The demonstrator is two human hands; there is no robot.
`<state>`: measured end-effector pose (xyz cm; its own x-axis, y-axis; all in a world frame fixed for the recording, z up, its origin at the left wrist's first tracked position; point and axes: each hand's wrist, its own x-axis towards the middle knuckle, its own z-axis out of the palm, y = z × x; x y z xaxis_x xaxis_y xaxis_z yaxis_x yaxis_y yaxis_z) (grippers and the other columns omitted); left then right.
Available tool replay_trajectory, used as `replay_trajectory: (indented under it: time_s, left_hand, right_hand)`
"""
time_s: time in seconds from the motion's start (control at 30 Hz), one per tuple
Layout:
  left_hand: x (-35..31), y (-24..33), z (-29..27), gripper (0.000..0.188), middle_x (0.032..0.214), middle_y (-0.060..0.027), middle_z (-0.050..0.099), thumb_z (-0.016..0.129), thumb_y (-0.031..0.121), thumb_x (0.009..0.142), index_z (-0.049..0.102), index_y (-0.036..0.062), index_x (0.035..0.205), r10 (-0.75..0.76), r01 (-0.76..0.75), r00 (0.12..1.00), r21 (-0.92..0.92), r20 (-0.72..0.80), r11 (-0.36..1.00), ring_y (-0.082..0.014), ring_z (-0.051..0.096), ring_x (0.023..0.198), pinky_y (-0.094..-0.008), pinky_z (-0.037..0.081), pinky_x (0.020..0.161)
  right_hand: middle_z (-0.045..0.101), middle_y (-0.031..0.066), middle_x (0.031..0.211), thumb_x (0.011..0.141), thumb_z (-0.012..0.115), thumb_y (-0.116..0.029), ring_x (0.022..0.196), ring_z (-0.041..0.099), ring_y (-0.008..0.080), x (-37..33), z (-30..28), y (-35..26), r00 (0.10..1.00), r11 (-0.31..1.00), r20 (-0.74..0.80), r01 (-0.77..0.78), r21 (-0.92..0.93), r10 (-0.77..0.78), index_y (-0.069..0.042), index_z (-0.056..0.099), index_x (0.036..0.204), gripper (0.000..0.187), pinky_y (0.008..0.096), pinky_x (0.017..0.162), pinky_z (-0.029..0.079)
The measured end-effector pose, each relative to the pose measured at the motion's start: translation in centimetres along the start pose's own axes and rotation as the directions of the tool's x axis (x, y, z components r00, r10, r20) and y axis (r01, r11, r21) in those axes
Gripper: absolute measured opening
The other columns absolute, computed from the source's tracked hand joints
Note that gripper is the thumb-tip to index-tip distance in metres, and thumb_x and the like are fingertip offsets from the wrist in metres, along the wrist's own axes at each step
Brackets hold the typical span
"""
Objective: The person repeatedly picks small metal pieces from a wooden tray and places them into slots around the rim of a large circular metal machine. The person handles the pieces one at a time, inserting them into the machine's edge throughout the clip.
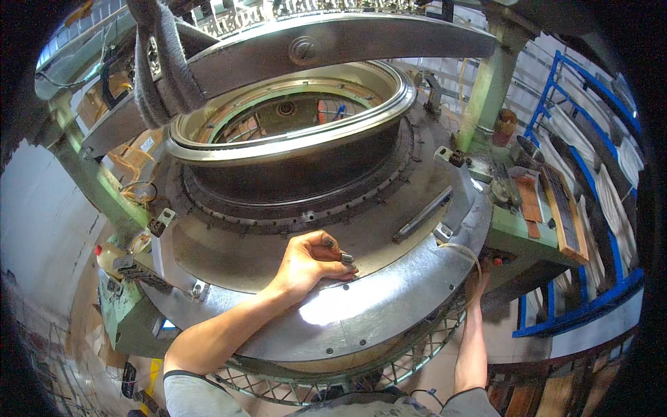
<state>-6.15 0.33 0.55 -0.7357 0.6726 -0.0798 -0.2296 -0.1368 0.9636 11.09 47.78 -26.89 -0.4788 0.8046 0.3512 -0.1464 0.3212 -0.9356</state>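
Note:
My left hand is closed over the front of a wide metal ring plate. Between its thumb and fingers sits a short silvery metal cylinder, its lower end close to the plate's inner edge. My right hand is at the plate's right outer rim, beside a thin clear hose that curves over the edge. The fingers of that hand are mostly hidden by the rim and shadow, so their grip does not show. Behind my left hand rises a large dark cylinder with a shiny top ring.
A long metal bar lies on the plate at right, near small clamp blocks. Overhead spans a curved metal beam with grey cloth hanging at left. A green side table holds tools; a blue rack stands beyond.

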Motion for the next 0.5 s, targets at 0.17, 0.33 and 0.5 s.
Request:
replay_trajectory:
  time_s: [0.17,0.33,0.5]
  left_hand:
    - [-0.2,0.2,-0.3,0.024,0.102,-0.0201,0.075,0.073,-0.016,0.083,0.059,0.0003,0.094,-0.022,0.023,0.999,0.034,-0.031,0.999,-0.0302,0.077,0.093,-0.041,0.067,0.083]
    - [0.7,0.2,-1.4,0.024,0.102,-0.0198,0.075,0.075,-0.016,0.081,0.061,-0.0006,0.094,0.032,-0.025,0.997,0.097,-0.074,0.995,-0.032,0.078,0.092,-0.0432,0.067,0.082]
    - [1.5,-0.3,-2.3,0.027,0.093,-0.0159,0.076,0.081,-0.011,0.077,0.065,-0.0013,0.097,0.114,-0.109,0.993,0.149,-0.027,0.983,-0.0273,0.078,0.09,-0.0376,0.065,0.08]
  right_hand:
    - [0.067,0.0151,0.105,0.107,0.053,-0.035,0.096,0.057,0.0235,-0.3,0.6,-1.4,0.961,0.956,0.12,0.265,-0.123,-0.251,0.006,0.064,0.116,0.043,0.0391,0.084,0.047]
    - [0.066,0.015,0.102,0.107,0.053,-0.032,0.092,0.057,0.0246,0.7,-0.3,2.4,0.984,0.983,0.043,0.177,-0.052,-0.175,0.006,0.063,0.116,0.04,0.0387,0.082,0.047]
    - [0.062,0.0079,0.096,0.107,0.053,-0.029,0.088,0.055,0.0217,2.5,-3.0,5.1,0.929,0.743,0.216,0.371,-0.558,-0.301,0.004,0.064,0.119,0.037,0.0383,0.079,0.047]
